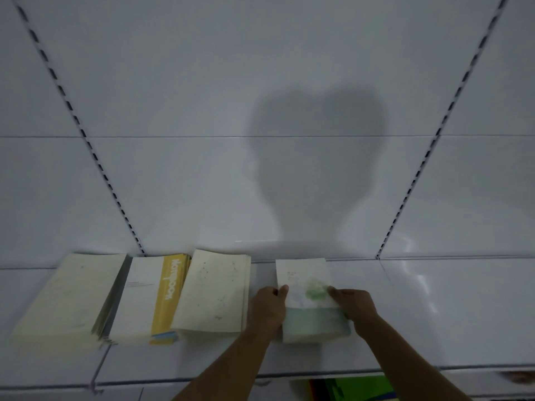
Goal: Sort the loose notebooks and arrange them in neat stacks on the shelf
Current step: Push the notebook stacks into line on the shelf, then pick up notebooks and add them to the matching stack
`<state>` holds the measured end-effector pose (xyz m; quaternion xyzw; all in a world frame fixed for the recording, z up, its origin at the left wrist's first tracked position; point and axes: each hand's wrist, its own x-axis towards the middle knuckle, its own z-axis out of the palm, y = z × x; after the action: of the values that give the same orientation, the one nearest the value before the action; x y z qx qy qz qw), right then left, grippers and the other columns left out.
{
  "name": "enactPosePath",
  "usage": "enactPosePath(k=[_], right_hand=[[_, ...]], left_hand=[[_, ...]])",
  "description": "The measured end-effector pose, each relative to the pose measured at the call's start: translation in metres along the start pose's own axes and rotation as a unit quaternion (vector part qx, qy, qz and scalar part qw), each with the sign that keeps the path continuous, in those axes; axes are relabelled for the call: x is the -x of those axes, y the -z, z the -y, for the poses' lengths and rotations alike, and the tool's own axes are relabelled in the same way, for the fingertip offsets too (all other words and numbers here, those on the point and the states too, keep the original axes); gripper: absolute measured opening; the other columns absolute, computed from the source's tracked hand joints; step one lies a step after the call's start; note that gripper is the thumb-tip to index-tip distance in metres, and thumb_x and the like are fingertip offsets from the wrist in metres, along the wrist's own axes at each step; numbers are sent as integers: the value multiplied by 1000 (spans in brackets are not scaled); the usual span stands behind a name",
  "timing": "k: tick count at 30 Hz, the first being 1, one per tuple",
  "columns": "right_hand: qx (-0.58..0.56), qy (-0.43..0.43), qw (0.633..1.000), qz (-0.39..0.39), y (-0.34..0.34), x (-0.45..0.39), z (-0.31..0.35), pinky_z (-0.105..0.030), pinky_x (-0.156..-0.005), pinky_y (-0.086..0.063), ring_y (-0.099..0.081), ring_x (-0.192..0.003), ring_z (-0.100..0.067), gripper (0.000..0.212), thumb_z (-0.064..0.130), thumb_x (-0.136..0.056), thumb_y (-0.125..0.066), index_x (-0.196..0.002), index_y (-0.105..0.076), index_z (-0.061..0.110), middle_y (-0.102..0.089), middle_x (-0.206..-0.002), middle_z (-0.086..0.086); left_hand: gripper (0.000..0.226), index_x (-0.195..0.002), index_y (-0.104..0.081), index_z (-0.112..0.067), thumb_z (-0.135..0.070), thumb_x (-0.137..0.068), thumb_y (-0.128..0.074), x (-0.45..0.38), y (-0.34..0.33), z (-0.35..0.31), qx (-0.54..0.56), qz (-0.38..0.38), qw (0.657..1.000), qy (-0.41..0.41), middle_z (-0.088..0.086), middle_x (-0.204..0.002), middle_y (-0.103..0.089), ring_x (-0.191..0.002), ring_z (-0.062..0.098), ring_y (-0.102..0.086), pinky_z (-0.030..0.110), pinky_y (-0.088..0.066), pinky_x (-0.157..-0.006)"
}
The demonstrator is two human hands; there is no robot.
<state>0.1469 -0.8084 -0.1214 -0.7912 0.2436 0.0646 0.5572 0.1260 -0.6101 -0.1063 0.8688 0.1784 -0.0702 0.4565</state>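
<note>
**Inspector:** Head view, the only one supplied. Where is the work piece?

**Assessor:** A small stack of pale notebooks with a green-washed cover (311,296) lies on the white metal shelf (434,314), rightmost in the row and apart from its neighbours. Its long axis runs front to back, away from the person.

**Inspector:** Hands?

**Assessor:** The left hand (267,306) grips the stack's left edge, thumb lying on the cover. The right hand (354,305) holds the right edge, fingers curled over it. Both touch it, so neither is nearer. My judgement: they are squaring it up.

**Inspector:** Other stacks?

**Assessor:** To the left, a cream stack with faint line drawings (214,293), a white-and-yellow notebook stack (150,299) and a plain cream stack (69,296).

**Inspector:** Limitations?

**Assessor:** Dim, blurred picture; cover print is unreadable. Notebook count is indeterminable. Coloured items (359,389) below the shelf are cut off.
</note>
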Motion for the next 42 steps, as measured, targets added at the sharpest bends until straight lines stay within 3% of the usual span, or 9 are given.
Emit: enactPosePath(k=[5, 10, 20, 23, 28, 33, 37, 40, 42], right_hand=[[7, -11, 1000, -12, 6, -11, 6, -46, -83, -56, -66, -84, -31, 37, 33, -74, -80, -96, -74, 4, -68, -84, -11], [66, -21, 997, -14, 9, -13, 11, -42, -78, -58, -66, -70, -26, 36, 44, -72, -78, -79, -73, 10, -69, -75, -8], [195, 5, 980, -26, 12, -7, 21, -29, -67, -53, -66, -69, -23, 34, 47, -78, -71, -68, -71, 15, -70, -74, -7], [283, 42, 958, -22, 8, 0, 28, -23, -61, -44, -66, -79, -23, 33, 42, -86, -62, -89, -75, 11, -72, -88, -8], [222, 152, 951, -153, -38, 24, 67, -35, -86, -45, -57, -108, -30, 40, 31, -89, -58, -124, -54, 13, -66, -112, -9], [122, 187, 975, -5, -120, 58, 110, -24, -80, -38, -60, -103, -27, 29, 23, -91, -55, -118, -59, 12, -67, -107, -8], [167, 107, 977, 81, -169, 69, 107, -28, -89, -44, -57, -114, -26, 34, 27, -94, -46, -118, -59, 7, -63, -115, -11], [154, 39, 981, 115, -188, 76, 102, -32, -79, -50, -60, -100, -31, 24, 27, -91, -48, -97, -58, 5, -60, -91, -9], [125, 3, 987, 103, -197, 78, 99, -36, -85, -48, -57, -104, -33, 39, 30, -89, -54, -115, -54, 1, -59, -111, -15]], left_hand=[[43, -67, -57, -11, -43, -95, -50, -8, -9, -15, -9, -8, 1000, 17, 6, -75, -60, -75, 24, -62, 28, -46, -67], [49, -86, -71, 1, -43, -95, -51, -12, -15, -19, -10, -28, 999, 44, 15, -91, -71, -86, 26, -66, 25, -43, -68], [45, -68, -64, -5, -41, -94, -54, -9, -16, -21, -39, -20, 999, 19, 11, -76, -67, -78, 25, -67, 28, -44, -62], [48, -67, -56, -11, -46, -97, -44, -6, -7, -22, -39, -17, 999, 8, 5, -71, -59, -74, 22, -61, 32, -48, -69], [33, -89, -62, -6, -31, -98, -42, -10, 46, -24, 13, -126, 991, -43, 12, -92, -67, -89, 28, -63, 32, -48, -75], [15, -90, -60, -2, -14, -90, -51, -23, 125, 11, 33, -229, 972, -45, 18, -93, -65, -92, 34, -60, 36, -44, -75], [40, -123, -48, -2, -26, -91, -53, -34, 166, 46, -135, -167, 976, 21, 14, -122, -56, -116, 29, -51, 34, -36, -97], [47, -125, -46, 2, -28, -89, -57, -40, 175, 60, -103, -101, 988, 51, 18, -127, -53, -119, 32, -51, 36, -41, -98], [44, -121, -51, 1, -27, -87, -59, -44, 175, 61, -90, -87, 991, 46, 18, -124, -57, -115, 32, -55, 35, -45, -93]])
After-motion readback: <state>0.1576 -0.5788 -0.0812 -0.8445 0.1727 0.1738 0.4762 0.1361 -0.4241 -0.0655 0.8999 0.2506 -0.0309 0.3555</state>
